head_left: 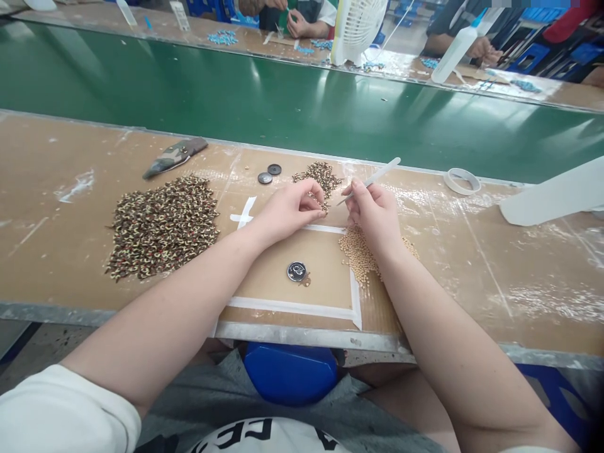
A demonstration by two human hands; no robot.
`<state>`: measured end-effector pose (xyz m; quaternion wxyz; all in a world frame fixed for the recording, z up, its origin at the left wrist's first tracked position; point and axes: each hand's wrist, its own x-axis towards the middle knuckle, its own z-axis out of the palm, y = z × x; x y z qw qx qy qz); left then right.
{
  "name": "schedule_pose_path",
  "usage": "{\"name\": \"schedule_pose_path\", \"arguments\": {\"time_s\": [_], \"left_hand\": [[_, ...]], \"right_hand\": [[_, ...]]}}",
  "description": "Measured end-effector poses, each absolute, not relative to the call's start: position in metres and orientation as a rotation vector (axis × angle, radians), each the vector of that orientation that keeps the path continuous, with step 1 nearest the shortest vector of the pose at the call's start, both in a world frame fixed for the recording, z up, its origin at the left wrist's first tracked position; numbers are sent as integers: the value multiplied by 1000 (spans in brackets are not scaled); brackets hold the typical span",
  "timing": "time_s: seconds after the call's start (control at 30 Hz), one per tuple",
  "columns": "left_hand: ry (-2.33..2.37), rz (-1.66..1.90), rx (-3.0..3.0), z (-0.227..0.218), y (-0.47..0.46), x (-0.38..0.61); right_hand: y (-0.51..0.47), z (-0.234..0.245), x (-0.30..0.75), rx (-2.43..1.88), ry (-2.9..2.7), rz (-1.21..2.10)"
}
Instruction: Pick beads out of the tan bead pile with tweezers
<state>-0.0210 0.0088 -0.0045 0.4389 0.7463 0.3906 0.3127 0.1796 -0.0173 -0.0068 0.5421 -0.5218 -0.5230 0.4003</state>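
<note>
My left hand (292, 204) is pinched shut on a small patterned piece taken from the small heap of brown-and-cream pieces (321, 175) just beyond it. My right hand (372, 211) is closed round a thin white stick (377, 178) whose tip points toward the left fingers. A pile of small tan beads (359, 255) lies under my right wrist. A big heap of the same patterned pieces (163, 226) lies to the left. A small round metal dish (297, 271) sits inside a white taped rectangle (292, 307) on the bench.
Two dark discs (269, 173) and a flat patterned pouch (174, 156) lie behind the heaps. A tape roll (462, 180) and a white fan base (552, 198) are at the right. A green conveyor belt (283, 104) runs beyond; other people work across it beside a white fan (356, 28).
</note>
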Motion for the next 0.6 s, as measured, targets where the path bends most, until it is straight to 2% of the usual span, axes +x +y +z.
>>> {"name": "schedule_pose_path", "arguments": {"time_s": [0.4, 0.6], "left_hand": [[1170, 856, 2127, -9, 20, -30], [1307, 802, 2193, -8, 22, -35]], "right_hand": [[-19, 5, 196, -1450, -1555, 679], [-18, 4, 203, -1613, -1833, 652]]}}
